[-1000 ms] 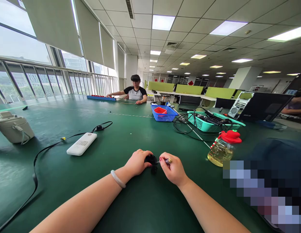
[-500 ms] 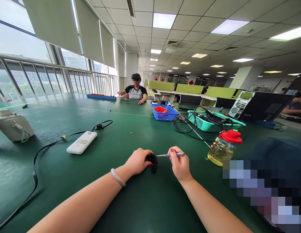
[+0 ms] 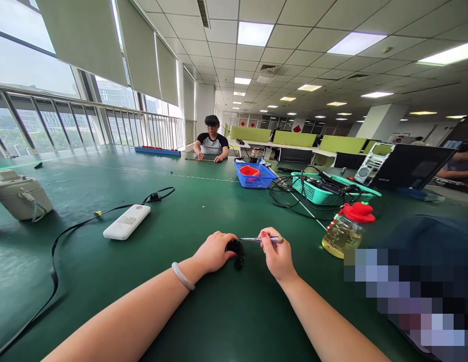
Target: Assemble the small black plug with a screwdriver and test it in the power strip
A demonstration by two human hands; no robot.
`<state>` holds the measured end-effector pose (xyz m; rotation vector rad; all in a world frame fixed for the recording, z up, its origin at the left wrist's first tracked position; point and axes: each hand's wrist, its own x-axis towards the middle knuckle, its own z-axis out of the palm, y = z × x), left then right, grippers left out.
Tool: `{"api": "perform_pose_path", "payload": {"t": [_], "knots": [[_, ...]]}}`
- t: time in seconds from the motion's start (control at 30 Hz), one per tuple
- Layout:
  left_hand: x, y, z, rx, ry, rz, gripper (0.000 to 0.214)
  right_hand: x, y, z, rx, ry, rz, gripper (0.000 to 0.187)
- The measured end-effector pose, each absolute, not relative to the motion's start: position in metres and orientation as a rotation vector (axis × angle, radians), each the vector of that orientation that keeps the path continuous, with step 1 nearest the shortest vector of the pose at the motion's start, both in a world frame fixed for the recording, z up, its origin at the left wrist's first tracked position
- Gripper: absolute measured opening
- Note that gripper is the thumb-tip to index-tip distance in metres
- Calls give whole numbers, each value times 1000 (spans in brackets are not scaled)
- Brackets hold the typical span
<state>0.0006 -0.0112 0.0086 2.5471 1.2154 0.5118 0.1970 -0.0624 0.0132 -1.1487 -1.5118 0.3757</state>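
On the green tabletop (image 3: 204, 322), my left hand (image 3: 215, 252) grips a small glossy black object (image 3: 236, 248) between thumb and fingers. Its exact kind I cannot make out; a darker part or reflection shows just below it. My right hand (image 3: 277, 256) is closed around the clear handle of a thin screwdriver (image 3: 262, 239). The shaft points left, and its tip is close to the top of the black object; whether it touches I cannot tell.
A white power bank (image 3: 127, 221) and a black strap (image 3: 73, 223) lie to the left, near a beige case (image 3: 24, 196). Rightward stand a red-lidded bottle (image 3: 341, 234), a blue basket (image 3: 255, 177) and a green basket (image 3: 313, 193) with cables. A person (image 3: 211, 143) sits opposite.
My right hand and the screwdriver have shifted slightly left and up, the tip now nearer the black object's top. Across the table, the other person's hands have moved to the table edge.
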Motion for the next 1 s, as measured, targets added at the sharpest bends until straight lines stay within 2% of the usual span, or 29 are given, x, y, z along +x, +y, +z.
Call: {"api": "perform_pose_path", "payload": {"t": [0.17, 0.33, 0.5, 0.63, 0.83, 1.0], "knots": [[0, -11, 8, 2566, 1209, 525, 36, 191, -67, 20, -1148, -1735, 259, 24], [1, -12, 8, 2562, 1203, 589, 38, 190, -67, 22, -1157, -1765, 300, 25], [1, -14, 9, 2529, 1211, 739, 43, 196, -60, 16, -1045, -1515, 528, 34], [-1, -13, 9, 2515, 1579, 702, 49, 203, -50, 9, -924, -1216, 694, 38], [-2, -19, 11, 2623, 1846, 449, 35, 209, -41, 2, -936, -1116, 765, 42], [1, -21, 13, 2494, 1724, 592, 32, 212, -38, 0, -919, -1044, 790, 43]]}}
